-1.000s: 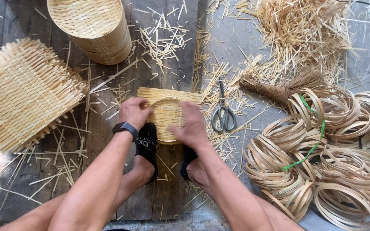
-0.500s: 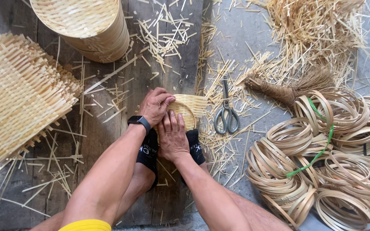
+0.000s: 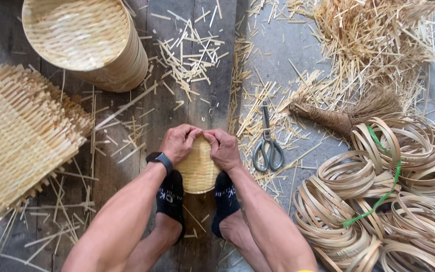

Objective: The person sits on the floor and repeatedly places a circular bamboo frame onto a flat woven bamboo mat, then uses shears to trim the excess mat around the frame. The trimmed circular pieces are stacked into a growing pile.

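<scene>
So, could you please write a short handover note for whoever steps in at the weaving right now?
Left hand and right hand both grip the top edge of the small round woven mat, fingertips meeting; both feet in black socks pin its lower part to the wooden boards.
Scissors lie just right of the right hand.
Bamboo rings are piled at right, square woven mats stacked at left, a finished basket stack at top left.
Done: the mat's edge looks trimmed round.
Left: no ring is fitted on it yet.

Single head-worn view; looks straight down, close over the floor point(image 3: 197, 65).
</scene>
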